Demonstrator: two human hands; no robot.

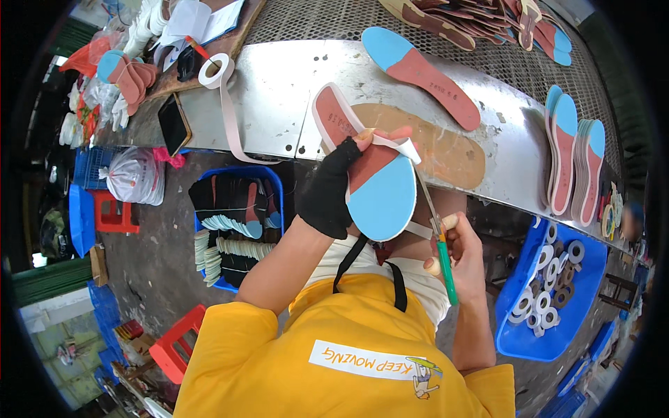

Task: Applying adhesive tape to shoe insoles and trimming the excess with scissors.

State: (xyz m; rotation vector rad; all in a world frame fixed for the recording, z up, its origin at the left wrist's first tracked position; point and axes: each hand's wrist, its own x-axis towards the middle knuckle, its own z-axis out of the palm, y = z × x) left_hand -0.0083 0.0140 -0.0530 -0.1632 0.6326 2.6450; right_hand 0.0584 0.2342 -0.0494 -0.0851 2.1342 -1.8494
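In my left hand [338, 177], in a black fingerless glove, is an insole [382, 202], blue at the rounded end nearest me and reddish at the other. White tape [334, 90] edges its reddish end, and a loose piece of tape [406, 148] curls off near my left fingertips. My right hand [458, 254] grips green-handled scissors [443, 261], their metal blades pointing up beside the insole toward the curled tape. Part of the insole's middle is hidden by my glove. Beyond it, a brown insole-shaped board [425, 143] lies on the metal bench [272, 70].
Another insole [425, 80] lies farther back. Upright insole stacks [575, 153] stand at right. A tape roll [216, 70] trails its strip over the bench edge near a phone [173, 124]. Blue bins hold tape rolls [543, 303] and bundled pieces [233, 223]. A red stool [178, 341] stands at lower left.
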